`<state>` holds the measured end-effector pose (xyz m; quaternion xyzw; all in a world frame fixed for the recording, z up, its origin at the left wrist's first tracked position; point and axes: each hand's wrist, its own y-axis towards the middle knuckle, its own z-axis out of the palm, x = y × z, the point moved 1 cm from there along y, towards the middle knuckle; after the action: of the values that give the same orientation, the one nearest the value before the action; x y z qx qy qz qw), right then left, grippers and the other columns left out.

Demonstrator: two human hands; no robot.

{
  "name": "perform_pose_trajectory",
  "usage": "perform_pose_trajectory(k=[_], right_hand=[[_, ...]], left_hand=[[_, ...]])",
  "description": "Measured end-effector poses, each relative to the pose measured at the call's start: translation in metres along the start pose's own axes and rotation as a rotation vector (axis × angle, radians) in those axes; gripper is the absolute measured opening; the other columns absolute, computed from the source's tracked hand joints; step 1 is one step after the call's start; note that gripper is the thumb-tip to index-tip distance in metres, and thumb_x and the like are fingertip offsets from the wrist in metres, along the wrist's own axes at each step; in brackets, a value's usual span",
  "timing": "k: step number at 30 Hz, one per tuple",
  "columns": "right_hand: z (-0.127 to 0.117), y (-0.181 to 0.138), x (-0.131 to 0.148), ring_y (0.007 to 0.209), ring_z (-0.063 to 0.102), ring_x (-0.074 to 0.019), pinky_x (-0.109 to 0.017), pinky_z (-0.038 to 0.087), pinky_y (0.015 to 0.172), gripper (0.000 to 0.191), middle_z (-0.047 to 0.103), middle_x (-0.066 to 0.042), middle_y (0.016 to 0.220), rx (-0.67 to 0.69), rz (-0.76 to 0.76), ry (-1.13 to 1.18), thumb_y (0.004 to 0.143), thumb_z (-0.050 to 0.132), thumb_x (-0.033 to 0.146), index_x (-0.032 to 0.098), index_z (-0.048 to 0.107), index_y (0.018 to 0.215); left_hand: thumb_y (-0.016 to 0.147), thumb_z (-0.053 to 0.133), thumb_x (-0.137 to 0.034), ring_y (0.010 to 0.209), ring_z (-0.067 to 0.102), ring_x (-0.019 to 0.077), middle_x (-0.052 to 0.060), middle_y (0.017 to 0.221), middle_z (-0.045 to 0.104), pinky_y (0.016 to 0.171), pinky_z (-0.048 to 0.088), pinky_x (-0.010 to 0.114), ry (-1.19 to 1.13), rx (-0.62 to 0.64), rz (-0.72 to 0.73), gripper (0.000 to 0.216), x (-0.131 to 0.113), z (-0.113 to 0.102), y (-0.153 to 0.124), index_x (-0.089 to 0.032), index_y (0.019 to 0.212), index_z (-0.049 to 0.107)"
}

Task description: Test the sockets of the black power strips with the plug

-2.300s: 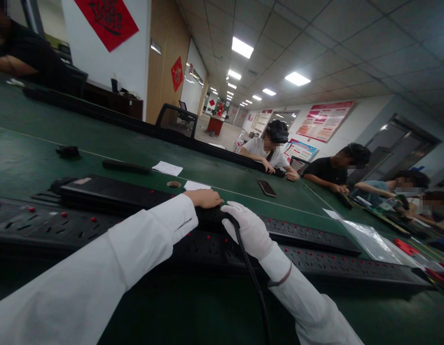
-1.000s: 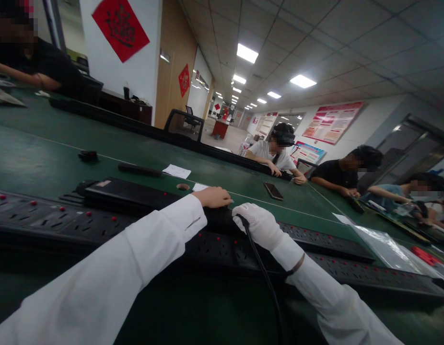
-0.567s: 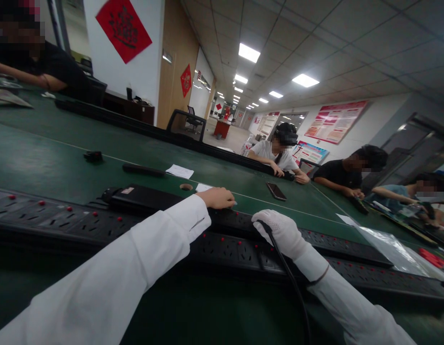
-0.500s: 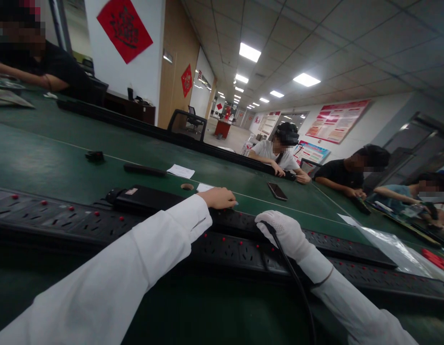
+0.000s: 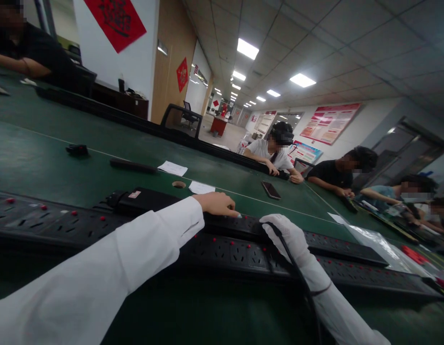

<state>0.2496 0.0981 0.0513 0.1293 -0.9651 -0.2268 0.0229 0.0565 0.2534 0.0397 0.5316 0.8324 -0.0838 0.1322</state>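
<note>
Two long black power strips lie side by side, the rear power strip (image 5: 337,246) slightly raised behind the front power strip (image 5: 222,254). My bare left hand (image 5: 217,204) rests over the rear strip with curled fingers, one fingertip beside a small red switch; its thumb is hidden. My right hand (image 5: 285,235), in a white glove, closes round a black plug (image 5: 260,229) held against the top of the rear strip. From the plug a black cord (image 5: 297,273) runs down over my right wrist towards me. Whether its pins sit in a socket is hidden.
On the green table (image 5: 99,175) are a black bar (image 5: 134,166), a small black part (image 5: 77,150), paper slips (image 5: 172,168) and a phone (image 5: 271,189). Clear plastic bags (image 5: 376,243) lie at right. Several people work along the table.
The view has shifted slightly. A finger of my left hand now reaches further out and down towards the strip's red switch. My right hand stays on the plug.
</note>
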Motion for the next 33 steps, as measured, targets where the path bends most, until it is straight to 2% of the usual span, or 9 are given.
perform_pose_trajectory(k=[5, 11, 24, 33], right_hand=[[-0.0002, -0.0002, 0.0001, 0.091, 0.056, -0.0165, -0.031, 0.044, 0.082, 0.02, 0.062, -0.002, 0.096, -0.013, -0.001, -0.004, 0.084, 0.044, 0.027, 0.026, 0.057, 0.099], [-0.0008, -0.0014, -0.0008, 0.089, 0.058, -0.0162, -0.029, 0.045, 0.081, 0.022, 0.063, -0.002, 0.097, -0.047, -0.005, -0.024, 0.084, 0.045, 0.028, 0.025, 0.057, 0.101], [0.0004, -0.0015, 0.0002, 0.087, 0.06, -0.016, -0.028, 0.045, 0.08, 0.019, 0.065, 0.0, 0.096, -0.124, 0.046, -0.057, 0.084, 0.044, 0.03, 0.026, 0.06, 0.095], [0.0013, -0.0014, -0.005, 0.091, 0.06, -0.0167, -0.03, 0.047, 0.083, 0.019, 0.064, -0.001, 0.098, -0.096, 0.055, 0.044, 0.084, 0.045, 0.028, 0.025, 0.059, 0.097]], left_hand=[[0.064, 0.038, -0.074, 0.092, 0.054, 0.0241, 0.009, 0.11, 0.059, 0.076, 0.038, 0.03, -0.053, 0.07, 0.04, 0.072, -0.0072, 0.0086, 0.0045, -0.022, 0.112, 0.052], [0.059, 0.042, -0.076, 0.096, 0.052, 0.0255, 0.009, 0.114, 0.056, 0.079, 0.037, 0.032, -0.072, 0.09, 0.036, 0.078, -0.0092, 0.0108, 0.0039, -0.023, 0.116, 0.048], [0.056, 0.045, -0.076, 0.098, 0.052, 0.0271, 0.009, 0.114, 0.055, 0.08, 0.037, 0.034, -0.104, 0.128, -0.01, 0.081, -0.0082, 0.0105, 0.0032, -0.025, 0.119, 0.046], [0.057, 0.043, -0.077, 0.095, 0.053, 0.0262, 0.009, 0.113, 0.057, 0.08, 0.038, 0.033, -0.076, 0.122, 0.022, 0.081, -0.0061, 0.0116, 0.0046, -0.025, 0.119, 0.046]])
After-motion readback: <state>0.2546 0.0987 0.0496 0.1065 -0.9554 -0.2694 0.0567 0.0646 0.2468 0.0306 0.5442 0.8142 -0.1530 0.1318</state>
